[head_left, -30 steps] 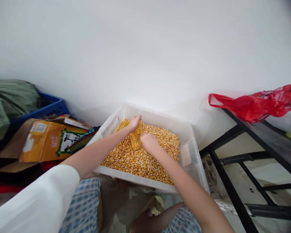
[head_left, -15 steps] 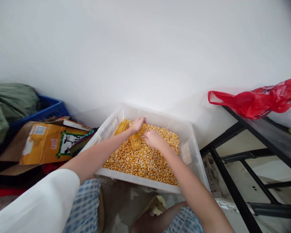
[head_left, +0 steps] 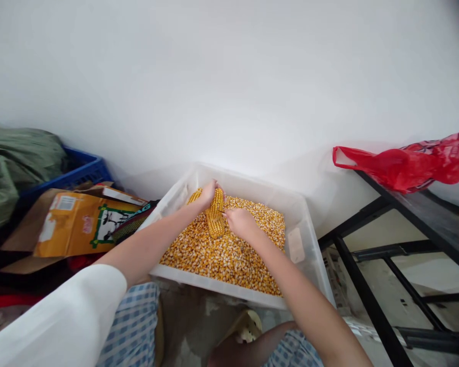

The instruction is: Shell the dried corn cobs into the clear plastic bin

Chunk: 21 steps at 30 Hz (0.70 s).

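My left hand (head_left: pixel 209 193) is closed around a yellow corn cob (head_left: pixel 217 200), which it holds nearly upright over the tub. My right hand (head_left: pixel 240 222) is closed just to the right of that cob. From its fingers a thin, dark, pointed tool (head_left: pixel 224 212) sticks out toward the kernels on the cob; most of it is hidden in the hand. Below the held cob, a second corn cob (head_left: pixel 216 228) lies on the loose corn kernels (head_left: pixel 222 260). Partly behind my left hand, another cob (head_left: pixel 194 195) rests at the tub's left side.
The white plastic tub (head_left: pixel 306 219) stands on the floor against a white wall (head_left: pixel 229 92). To the left are an orange cardboard box (head_left: pixel 74 224), a blue crate (head_left: pixel 86 165) and a green cloth (head_left: pixel 19 158). On the right, a black metal frame (head_left: pixel 361 270) carries a red plastic bag (head_left: pixel 398 163).
My left hand has shifted a little left, and the cob in it has swung from slanted to more upright. My right hand stays close beside it. The view has shifted slightly.
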Each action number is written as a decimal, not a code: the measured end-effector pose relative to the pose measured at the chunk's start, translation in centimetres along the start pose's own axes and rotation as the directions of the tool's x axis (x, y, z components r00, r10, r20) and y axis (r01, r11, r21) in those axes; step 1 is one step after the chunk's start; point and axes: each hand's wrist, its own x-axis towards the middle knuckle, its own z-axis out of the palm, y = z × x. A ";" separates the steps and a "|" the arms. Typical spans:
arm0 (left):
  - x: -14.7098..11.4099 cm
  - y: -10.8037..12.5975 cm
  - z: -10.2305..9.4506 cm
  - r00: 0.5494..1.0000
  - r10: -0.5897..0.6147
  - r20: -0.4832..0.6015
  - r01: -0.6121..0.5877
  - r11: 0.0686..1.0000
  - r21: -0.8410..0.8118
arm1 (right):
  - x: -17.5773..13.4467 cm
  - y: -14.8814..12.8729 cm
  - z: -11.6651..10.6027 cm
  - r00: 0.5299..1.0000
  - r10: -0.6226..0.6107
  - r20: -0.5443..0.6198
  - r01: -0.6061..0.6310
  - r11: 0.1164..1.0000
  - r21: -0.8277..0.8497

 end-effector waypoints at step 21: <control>-0.4 0.3 -0.7 0.986 -0.162 -0.043 0.156 0.981 -0.112 | 0.0 -1.2 0.6 0.998 -0.063 0.027 0.067 0.980 -0.185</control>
